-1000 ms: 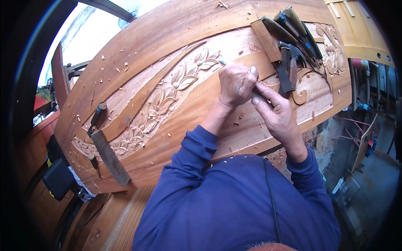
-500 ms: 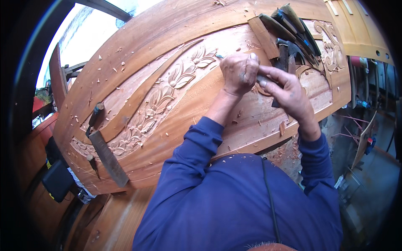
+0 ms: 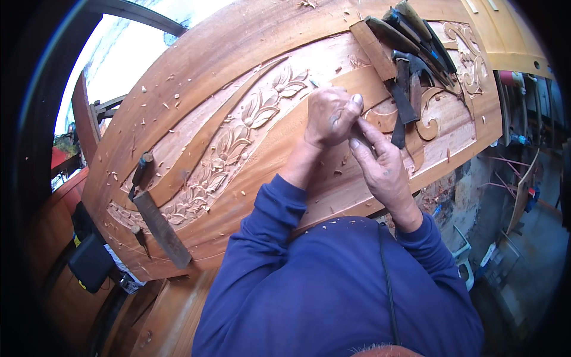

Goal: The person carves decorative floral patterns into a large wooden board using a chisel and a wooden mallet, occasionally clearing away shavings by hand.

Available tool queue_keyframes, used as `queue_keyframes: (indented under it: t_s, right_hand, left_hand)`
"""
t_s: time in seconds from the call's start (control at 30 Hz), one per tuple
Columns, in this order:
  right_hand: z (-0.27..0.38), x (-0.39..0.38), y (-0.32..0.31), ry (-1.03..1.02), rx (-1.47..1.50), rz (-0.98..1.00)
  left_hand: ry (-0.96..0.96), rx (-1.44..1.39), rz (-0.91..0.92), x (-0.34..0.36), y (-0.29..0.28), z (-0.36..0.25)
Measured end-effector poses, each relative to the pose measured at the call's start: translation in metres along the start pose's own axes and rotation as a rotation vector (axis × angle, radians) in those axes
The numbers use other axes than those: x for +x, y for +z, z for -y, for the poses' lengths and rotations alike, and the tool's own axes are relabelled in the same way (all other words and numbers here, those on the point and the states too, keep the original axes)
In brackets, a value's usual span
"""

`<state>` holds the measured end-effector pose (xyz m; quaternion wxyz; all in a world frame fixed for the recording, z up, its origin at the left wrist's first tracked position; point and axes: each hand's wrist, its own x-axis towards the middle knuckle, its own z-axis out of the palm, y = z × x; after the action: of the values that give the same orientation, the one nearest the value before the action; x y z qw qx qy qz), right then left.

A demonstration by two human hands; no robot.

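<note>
Left grip: left hand (image 3: 333, 117), just right of centre in the upper half of the frame; fingers curled tight, apparently around a slim tool (image 3: 358, 132). Contact mostly hidden.
Right grip: right hand (image 3: 383, 169), lower right of the left one; thumb and fingers appear closed on the same tool, fingertips beside the left fist.
Slim tool: between the hands, over the panel; only a dark sliver shows, working end not visible. Judged stiff, light enough for fingertips, likely hard and smooth; best held along the shaft, clear of any edge.
Panel (image 3: 226, 44): brown wood, lying slantwise across the frame. Judged heavy and rigid; to shift it, take the thick plain border with both hands.
Carved leaves (image 3: 232, 146): left of the hands, raised in a curved band. Thin tips look liable to chip; poor place to hold.
Scroll carving (image 3: 429, 128): right of the hands; same caution.
Tool bundle (image 3: 410, 38): upper right, near a wood block (image 3: 373, 50). Rounded handles would suit a full-hand hold.
Grey bar (image 3: 162, 232): lower left on the panel; looks solid, easily taken around its middle.
Shavings (image 3: 306, 4): scattered over the panel; light, brittle-looking, possibly slippery underhand.
</note>
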<state>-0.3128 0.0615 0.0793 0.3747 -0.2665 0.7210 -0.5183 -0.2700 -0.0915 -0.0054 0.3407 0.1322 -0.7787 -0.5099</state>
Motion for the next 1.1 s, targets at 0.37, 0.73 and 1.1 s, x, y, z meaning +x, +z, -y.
queue_keyframes:
  t_s: [0.37, 0.73, 1.1]
  right_hand:
    - [0.013, 0.008, 0.013, -0.039, -0.029, -0.025]
    - [0.011, 0.006, 0.021, -0.037, -0.023, -0.033]
    - [-0.020, -0.001, 0.016, -0.117, -0.009, -0.115]
  left_hand:
    - [0.087, -0.057, -0.027, 0.005, -0.007, 0.011]
    - [0.246, 0.015, -0.035, 0.006, -0.008, 0.020]
    - [0.144, 0.072, 0.065, 0.006, -0.002, 0.014]
